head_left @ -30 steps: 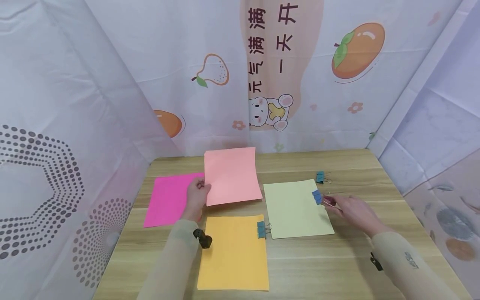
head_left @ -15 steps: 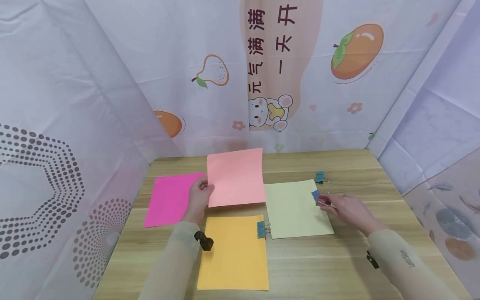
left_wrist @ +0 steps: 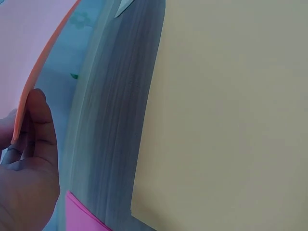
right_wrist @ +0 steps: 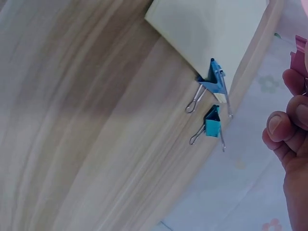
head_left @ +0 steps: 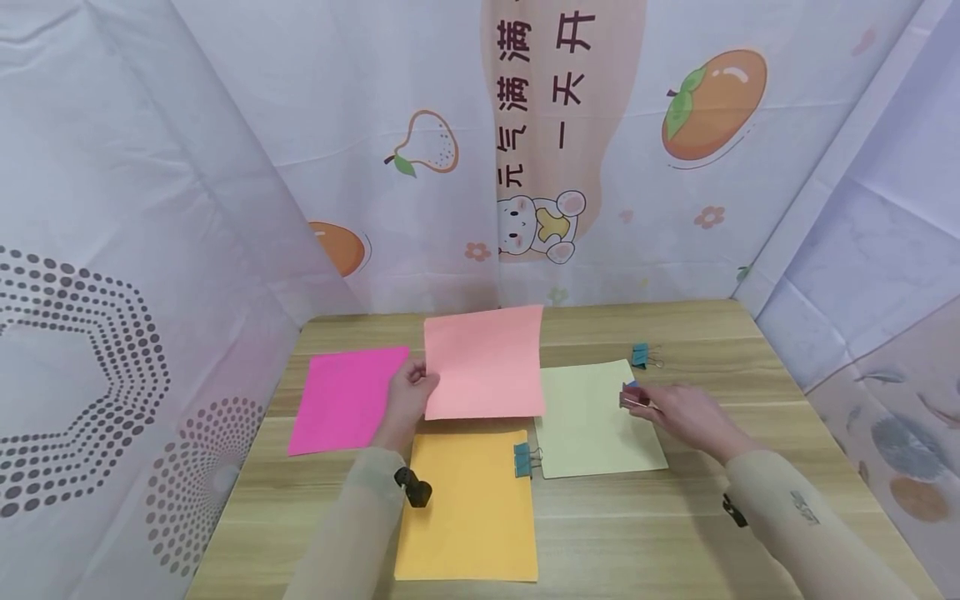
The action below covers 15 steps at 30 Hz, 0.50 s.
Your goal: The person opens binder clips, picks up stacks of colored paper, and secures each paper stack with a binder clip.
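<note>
My left hand [head_left: 408, 398] pinches the left edge of a salmon-pink stack of paper [head_left: 483, 362], raised and tilted above the table. In the left wrist view, the thumb and fingers close over the edge of that paper. My right hand [head_left: 686, 417] holds a pink binder clip [right_wrist: 299, 54] by its wire handles, above the pale yellow paper [head_left: 596, 433]. A blue binder clip [right_wrist: 215, 81] grips a corner of the pale yellow paper; in the head view it is mostly hidden behind my right hand's clip.
Orange-yellow paper [head_left: 465, 517] with a teal binder clip [head_left: 522, 460] on its right edge lies at the front. Magenta paper [head_left: 341, 404] lies at the left. A loose teal clip [head_left: 640, 355] sits toward the back right. A printed curtain [head_left: 435, 233] hangs behind the table.
The salmon-pink paper has moved right in my left hand and now overlaps the pale yellow paper's left edge in the head view. My right hand has moved left with the pink binder clip.
</note>
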Each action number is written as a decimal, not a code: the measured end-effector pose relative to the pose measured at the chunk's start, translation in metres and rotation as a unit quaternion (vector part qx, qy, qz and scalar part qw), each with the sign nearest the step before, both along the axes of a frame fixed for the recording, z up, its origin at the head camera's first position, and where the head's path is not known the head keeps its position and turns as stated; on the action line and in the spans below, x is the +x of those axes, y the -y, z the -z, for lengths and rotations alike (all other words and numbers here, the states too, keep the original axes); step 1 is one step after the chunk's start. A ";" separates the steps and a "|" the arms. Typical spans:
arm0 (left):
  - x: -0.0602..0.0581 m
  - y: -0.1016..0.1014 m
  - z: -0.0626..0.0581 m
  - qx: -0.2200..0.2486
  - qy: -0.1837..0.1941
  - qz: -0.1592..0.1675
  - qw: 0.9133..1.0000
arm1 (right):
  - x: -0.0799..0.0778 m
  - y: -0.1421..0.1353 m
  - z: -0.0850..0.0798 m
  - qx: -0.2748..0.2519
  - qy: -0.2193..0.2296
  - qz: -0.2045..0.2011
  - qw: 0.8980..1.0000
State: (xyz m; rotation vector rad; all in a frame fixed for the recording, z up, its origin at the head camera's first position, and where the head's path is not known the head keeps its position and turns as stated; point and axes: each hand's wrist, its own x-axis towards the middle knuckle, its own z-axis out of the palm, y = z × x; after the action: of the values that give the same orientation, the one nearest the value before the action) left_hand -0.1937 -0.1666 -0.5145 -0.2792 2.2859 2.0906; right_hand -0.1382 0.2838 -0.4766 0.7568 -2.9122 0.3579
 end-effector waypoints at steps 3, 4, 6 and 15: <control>0.001 -0.001 0.000 0.005 -0.001 0.005 1.000 | -0.003 0.003 -0.003 0.002 0.004 -0.002 1.000; 0.001 -0.002 0.001 0.006 -0.001 0.008 1.000 | -0.004 0.004 -0.004 0.001 0.007 -0.002 1.000; 0.001 -0.002 0.001 0.008 -0.001 0.011 1.000 | -0.006 0.006 -0.006 0.000 0.013 -0.001 1.000; 0.005 -0.004 0.001 0.007 -0.003 0.024 1.000 | -0.012 0.014 -0.013 0.014 -0.003 -0.019 1.000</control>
State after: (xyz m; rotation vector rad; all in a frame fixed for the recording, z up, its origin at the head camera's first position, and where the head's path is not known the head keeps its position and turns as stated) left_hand -0.1892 -0.1627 -0.5155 -0.2158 2.2562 2.0878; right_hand -0.1504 0.2696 -0.4635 0.8152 -2.9059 0.3186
